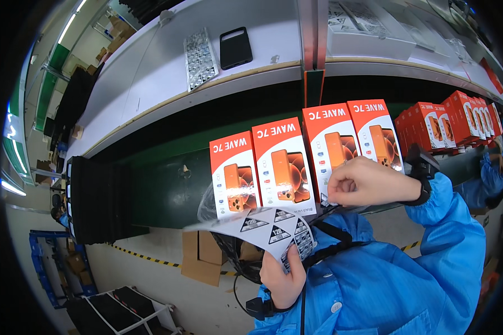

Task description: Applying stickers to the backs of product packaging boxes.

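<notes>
My left hand [280, 277] pinches the lower edge of a curled white sheet of stickers [262, 230], printed with black triangular labels. The sheet spreads in front of the near edge of the two left boxes. My right hand [364, 183] is closed over the lower part of the third box [331, 131], with a small dark sticker [324, 198] at its fingertips. Left of it stand two more red and white phone boxes, a near one [285, 162] and the leftmost one [233, 167]. A fourth box [374, 131] stands to the right, partly behind my right hand.
More red boxes [433, 125] stand in rows farther right, by another person's blue sleeve [490, 178]. A black phone case [236, 51] and another sticker sheet [199, 58] lie on the shelf above. Dark trays [95, 198] are stacked left; a cardboard box [198, 268] is below.
</notes>
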{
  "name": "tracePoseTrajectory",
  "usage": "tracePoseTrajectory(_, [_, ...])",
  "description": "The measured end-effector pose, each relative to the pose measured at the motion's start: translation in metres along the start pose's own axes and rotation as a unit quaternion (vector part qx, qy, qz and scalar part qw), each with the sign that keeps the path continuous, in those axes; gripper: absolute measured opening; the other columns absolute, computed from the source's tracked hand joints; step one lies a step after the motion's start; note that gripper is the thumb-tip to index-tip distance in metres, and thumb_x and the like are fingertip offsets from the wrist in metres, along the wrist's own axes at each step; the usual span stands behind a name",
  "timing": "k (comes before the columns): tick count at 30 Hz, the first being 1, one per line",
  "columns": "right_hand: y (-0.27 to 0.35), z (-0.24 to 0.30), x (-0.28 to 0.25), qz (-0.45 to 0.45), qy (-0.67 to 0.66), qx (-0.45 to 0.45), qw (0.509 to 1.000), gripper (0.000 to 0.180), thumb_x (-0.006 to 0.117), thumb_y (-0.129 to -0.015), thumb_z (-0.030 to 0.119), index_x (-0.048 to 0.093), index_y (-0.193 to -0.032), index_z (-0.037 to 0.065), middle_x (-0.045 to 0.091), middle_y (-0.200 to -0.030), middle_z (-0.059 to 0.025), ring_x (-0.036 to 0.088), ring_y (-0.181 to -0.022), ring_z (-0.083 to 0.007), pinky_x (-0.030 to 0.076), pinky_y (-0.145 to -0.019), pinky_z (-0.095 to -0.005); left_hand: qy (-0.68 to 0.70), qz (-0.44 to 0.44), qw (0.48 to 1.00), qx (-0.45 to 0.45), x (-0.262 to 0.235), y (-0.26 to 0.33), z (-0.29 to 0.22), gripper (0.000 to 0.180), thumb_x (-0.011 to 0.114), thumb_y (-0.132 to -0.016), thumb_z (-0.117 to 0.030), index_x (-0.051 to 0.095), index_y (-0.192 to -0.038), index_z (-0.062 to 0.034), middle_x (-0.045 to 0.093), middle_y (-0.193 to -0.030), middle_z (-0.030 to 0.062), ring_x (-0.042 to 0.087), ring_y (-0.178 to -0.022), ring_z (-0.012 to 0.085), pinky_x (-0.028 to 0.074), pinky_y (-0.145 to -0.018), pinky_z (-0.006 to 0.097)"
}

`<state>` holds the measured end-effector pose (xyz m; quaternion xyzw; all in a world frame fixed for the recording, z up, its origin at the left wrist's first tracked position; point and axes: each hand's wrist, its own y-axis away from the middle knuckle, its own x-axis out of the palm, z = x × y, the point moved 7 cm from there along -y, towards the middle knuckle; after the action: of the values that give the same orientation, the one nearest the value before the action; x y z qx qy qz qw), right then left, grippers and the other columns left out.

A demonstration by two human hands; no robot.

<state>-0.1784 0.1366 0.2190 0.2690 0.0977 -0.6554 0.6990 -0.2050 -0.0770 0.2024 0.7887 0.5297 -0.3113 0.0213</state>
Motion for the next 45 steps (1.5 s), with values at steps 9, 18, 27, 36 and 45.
tracePoseTrajectory(9, [-0.013, -0.024, 0.007, 0.032, 0.013, 0.064, 0.997, 0.014, 0.06, -0.084, 0.012, 0.061, -0.079, -0.001, 0.062, -0.065, -0.0066, 0.063, -0.056, -0.0117, 0.046, -0.053, -0.0237, 0.004, 0.004, 1.0, -0.004, -0.002, -0.002, 0.007, 0.021, 0.061, -0.082, -0.002, 0.056, -0.101, 0.0066, 0.064, -0.082, 0.017, 0.064, -0.068, 0.0266, 0.049, -0.059, 0.032])
tracePoseTrajectory(18, [-0.012, -0.021, 0.005, 0.012, -0.017, 0.065, 0.998, 0.016, 0.057, -0.082, 0.01, 0.06, -0.073, -0.002, 0.06, -0.056, -0.0084, 0.063, -0.053, -0.0151, 0.046, -0.053, -0.0267, 0.008, -0.005, 1.0, -0.009, 0.0, 0.003, 0.012, 0.024, 0.06, -0.082, -0.002, 0.054, -0.103, 0.0079, 0.064, -0.082, 0.0176, 0.063, -0.067, 0.0263, 0.048, -0.059, 0.032])
tracePoseTrajectory(27, [-0.009, -0.028, 0.009, 0.001, 0.065, 0.038, 0.997, 0.013, 0.062, -0.082, 0.013, 0.058, -0.078, 0.001, 0.058, -0.062, -0.0067, 0.058, -0.052, -0.0134, 0.043, -0.05, -0.027, -0.009, -0.004, 1.0, -0.004, -0.003, 0.004, 0.011, 0.025, 0.059, -0.082, -0.001, 0.052, -0.104, 0.0089, 0.063, -0.085, 0.0189, 0.063, -0.07, 0.0277, 0.048, -0.06, 0.032])
tracePoseTrajectory(36, [0.015, 0.023, 0.029, -0.09, -0.047, -0.099, 0.99, 0.016, 0.066, -0.08, 0.013, 0.053, -0.085, 0.005, 0.052, -0.077, -0.008, 0.058, -0.064, -0.0167, 0.047, -0.055, -0.0268, 0.242, -0.053, 0.966, -0.07, -0.001, 0.005, 0.02, 0.038, 0.057, -0.086, 0.0, 0.041, -0.118, 0.0104, 0.06, -0.1, 0.0186, 0.061, -0.089, 0.0206, 0.048, -0.079, 0.031])
tracePoseTrajectory(45, [0.011, 0.057, 0.059, -0.186, 0.07, -0.246, 0.949, 0.022, 0.071, -0.075, 0.014, 0.059, -0.091, 0.007, 0.058, -0.086, -0.0055, 0.058, -0.084, -0.0233, 0.048, -0.073, -0.0333, 0.284, 0.043, 0.956, -0.055, -0.004, 0.004, 0.034, 0.054, 0.051, -0.089, 0.001, 0.022, -0.134, 0.0072, 0.044, -0.125, 0.0195, 0.048, -0.112, 0.0208, 0.039, -0.095, 0.032])
